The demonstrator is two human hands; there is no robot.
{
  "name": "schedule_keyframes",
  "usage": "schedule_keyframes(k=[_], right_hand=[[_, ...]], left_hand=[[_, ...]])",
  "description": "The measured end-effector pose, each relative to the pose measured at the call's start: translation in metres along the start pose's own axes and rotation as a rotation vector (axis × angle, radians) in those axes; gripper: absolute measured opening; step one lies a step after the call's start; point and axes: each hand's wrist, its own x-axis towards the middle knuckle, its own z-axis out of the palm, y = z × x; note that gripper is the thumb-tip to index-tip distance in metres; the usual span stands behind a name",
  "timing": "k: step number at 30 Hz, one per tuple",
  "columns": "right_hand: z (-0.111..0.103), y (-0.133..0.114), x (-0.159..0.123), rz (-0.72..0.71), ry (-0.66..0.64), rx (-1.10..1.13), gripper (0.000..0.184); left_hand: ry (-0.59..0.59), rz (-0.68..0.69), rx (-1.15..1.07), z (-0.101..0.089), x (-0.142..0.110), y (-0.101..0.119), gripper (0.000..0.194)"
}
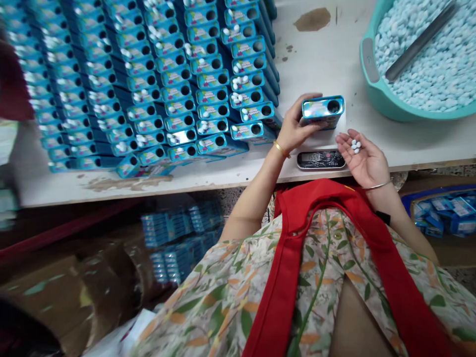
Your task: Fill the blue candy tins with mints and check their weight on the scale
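My left hand (295,126) is closed round a blue candy box (323,110), thumb in front and fingers behind. The box stands upright, its round dark opening at the top right. Just in front of it lies a small digital scale (321,159) with a display showing digits; whether the box rests on its platform I cannot tell. My right hand (366,158) is palm up beside the scale, fingers slightly curled, cradling several pale blue candies (356,146). It is to the right of the box and apart from it.
Rows of upright blue boxes (211,109) fill the table's left side, many with loose candies on top. A teal tub (372,89) of candies with a dark grey scoop (420,42) stands at the right. Below the table edge are stacked boxes (167,230) and a bin of packs (446,210).
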Motion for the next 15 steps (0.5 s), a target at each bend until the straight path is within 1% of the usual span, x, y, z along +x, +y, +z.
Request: schedule_keyframes(k=[4,7,9,11,15], right_hand=[[0.013,0.001,-0.003,-0.007,0.008,0.055,0.006],[0.022,-0.001,-0.009,-0.061,-0.003,0.102,0.003],[0.025,-0.002,-0.012,-0.065,-0.005,0.121,0.002],[0.026,-0.001,-0.012,-0.049,-0.007,0.129,0.004],[0.024,0.0,-0.01,-0.044,-0.025,0.113,0.003]], left_hand=[[-0.021,0.134,0.14,-0.009,-0.001,0.029,0.05],[-0.03,0.204,0.245,-0.016,-0.006,0.046,0.04],[-0.017,0.22,0.295,-0.017,-0.009,0.048,0.037],[-0.002,0.222,0.312,-0.016,-0.012,0.046,0.037],[0.045,0.227,0.272,-0.012,-0.015,0.04,0.041]])
